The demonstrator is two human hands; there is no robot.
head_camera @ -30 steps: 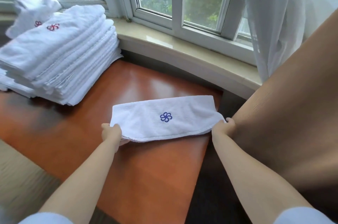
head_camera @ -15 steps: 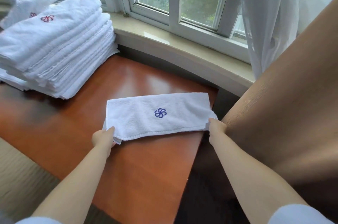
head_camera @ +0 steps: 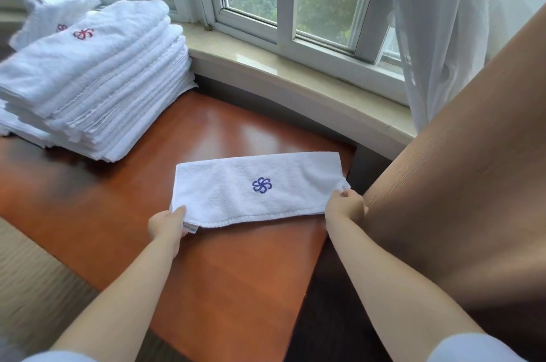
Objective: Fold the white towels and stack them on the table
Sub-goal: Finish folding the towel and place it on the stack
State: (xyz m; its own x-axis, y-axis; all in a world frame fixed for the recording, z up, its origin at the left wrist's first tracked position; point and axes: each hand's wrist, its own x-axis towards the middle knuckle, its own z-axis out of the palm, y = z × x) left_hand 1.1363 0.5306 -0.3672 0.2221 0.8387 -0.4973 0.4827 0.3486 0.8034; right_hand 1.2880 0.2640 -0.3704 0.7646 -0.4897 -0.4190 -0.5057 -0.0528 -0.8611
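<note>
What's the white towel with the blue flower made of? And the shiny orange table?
The towel looks like soft terry cloth, probably cotton: its surface is fuzzy and nubbly. The table looks like wood, or a wood-look top, with a glossy finish: faint grain shows and window light reflects off it.

Towel now flat, no longer lifted
</note>
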